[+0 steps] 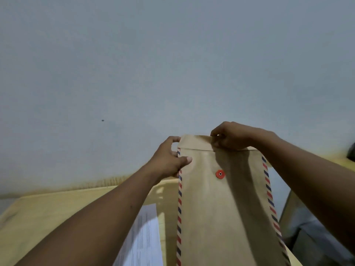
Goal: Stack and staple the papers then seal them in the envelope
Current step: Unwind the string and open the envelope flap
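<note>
1. The brown envelope point(222, 208) is held up in the air in front of the person, standing tall, with its top end up by a pale wall point(134, 64). It has red and blue stripes down both long sides.

2. The top flap point(196, 142) is folded down over the front. A round red button point(220, 174) sits just under the flap, a little below where the right hand pinches.

3. The left hand point(169, 162) grips the top left corner. The thumb lies flat on the front and the fingers curl around the edge behind. I think this hand keeps the envelope steady so it does not flop.

4. The right hand point(230, 137) is closed on the flap at the top, right of its middle, pinching the fold with its fingertips. It looks like it is about to lift the flap or press it flat. I cannot tell which.

5. Below the left arm, white printed papers point(144, 239) lie on the yellow table point(48, 212). They are not inside the envelope, so my guess is the envelope is being opened to take them.

6. I cannot see a stapler, and I cannot tell if the papers are stapled.

7. Holding the envelope up high with both hands likely makes its mouth easy to open.
</note>
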